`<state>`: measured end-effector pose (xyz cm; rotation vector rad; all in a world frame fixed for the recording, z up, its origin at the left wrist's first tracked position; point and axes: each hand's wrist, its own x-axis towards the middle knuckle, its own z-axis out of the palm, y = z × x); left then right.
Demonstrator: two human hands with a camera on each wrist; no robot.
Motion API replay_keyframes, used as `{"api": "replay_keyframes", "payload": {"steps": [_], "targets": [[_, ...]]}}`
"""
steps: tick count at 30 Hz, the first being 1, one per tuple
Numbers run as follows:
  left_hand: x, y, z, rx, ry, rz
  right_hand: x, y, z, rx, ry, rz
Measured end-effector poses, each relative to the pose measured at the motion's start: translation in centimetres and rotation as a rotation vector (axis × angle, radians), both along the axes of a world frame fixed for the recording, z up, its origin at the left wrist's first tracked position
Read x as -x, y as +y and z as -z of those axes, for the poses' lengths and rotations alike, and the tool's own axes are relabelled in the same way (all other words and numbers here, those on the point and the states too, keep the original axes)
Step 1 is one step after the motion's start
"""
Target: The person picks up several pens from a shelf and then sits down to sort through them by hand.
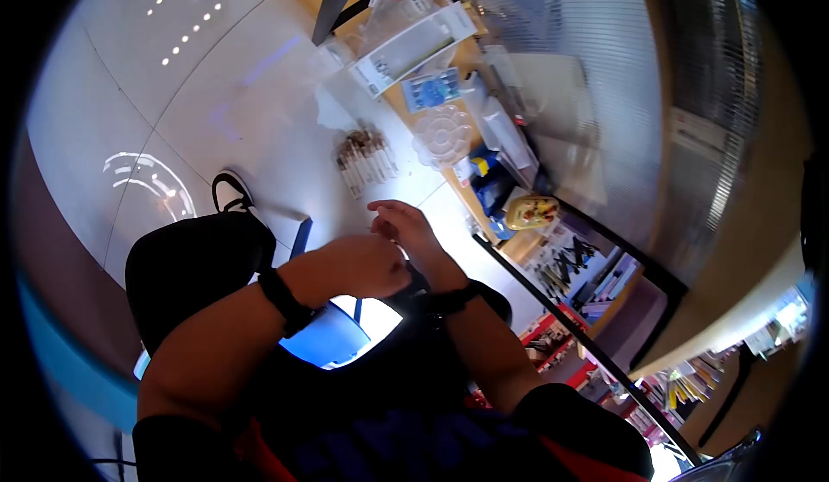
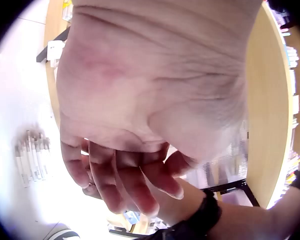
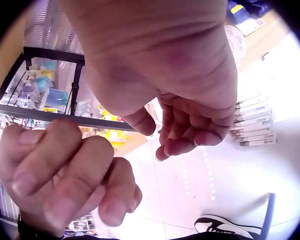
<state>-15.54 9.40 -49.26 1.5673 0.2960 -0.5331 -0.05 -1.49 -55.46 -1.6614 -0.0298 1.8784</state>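
Here, hands meet, tube bundle well beyond.

A stationery or craft shop; wooden display shelf with packaged goods; racks of pens; glossy tiled floor

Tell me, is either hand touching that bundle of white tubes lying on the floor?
No, the left hand and right hand are held together in the air, well apart from the white tubes on the floor.

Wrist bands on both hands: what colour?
Black wrist bands, clearest in the head view.
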Motion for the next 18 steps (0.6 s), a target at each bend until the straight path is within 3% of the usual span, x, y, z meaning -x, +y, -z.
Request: {"api": "replay_keyframes", "payload": {"steps": [3,5,11,13,15,17,18], "targets": [[-0.5,0.4,-0.9,0.106,-0.017,0.035,-0.5,1.1,0.6,-0.038,0.047,0.05],[0.0,0.0,-0.4,0.221,-0.144,-0.063,-1.7,0.7,2.1,-0.096,0.123,0.088],[0.5,2.1,-2.0,0.441,-0.223,-0.165,-3.1,0.6,0.0,-0.226,0.044,0.152],[1.1,1.9,-2.4,0.769,-0.436,-0.285,-2.9,0.3,-1.0,-0.198,-0.019,0.124],[1.4,2.2,-4.7,0.958,-0.47,-0.339,-2.8,0.3,-1.6,-0.206,-0.054,0.047],[1.6,1.7,-5.7,1.188,-0.509,-0.225,-2.6,0.6,-2.4,-0.278,-0.08,-0.04],[1.8,0.6,-6.6,1.313,-0.604,-0.363,-2.5,1.0,-2.9,-0.313,-0.093,-0.053]]}}
